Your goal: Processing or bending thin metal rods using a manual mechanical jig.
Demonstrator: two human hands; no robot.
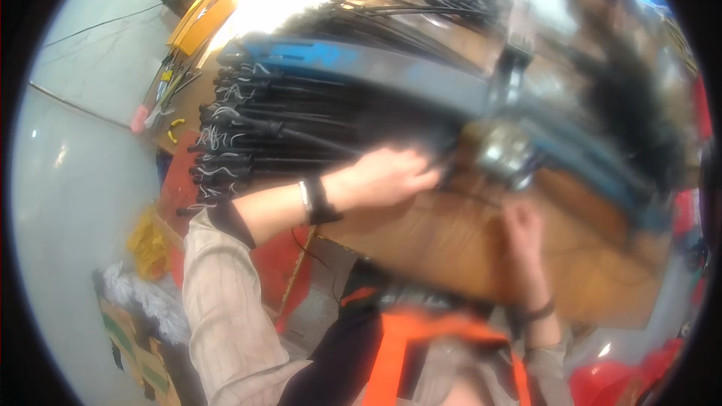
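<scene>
My left hand is closed, palm down, over the wooden bench. A long black cable with a thicker sleeve runs from the left into its fingers, and a dark end shows beyond the fingertips. Just right of it stands a shiny metal fixture on the bench, smeared by motion. My right hand is below the fixture, close to the bench top; blur hides its fingers and anything in them. Beside the left hand lies a row of similar black cables, pale wires curling at their left ends.
A blue-grey metal beam crosses behind the cables. More black rods lie at the back. Hand tools and a yellow case sit at far left. Another person's dark, blurred arm is at far right. Red containers stand low right.
</scene>
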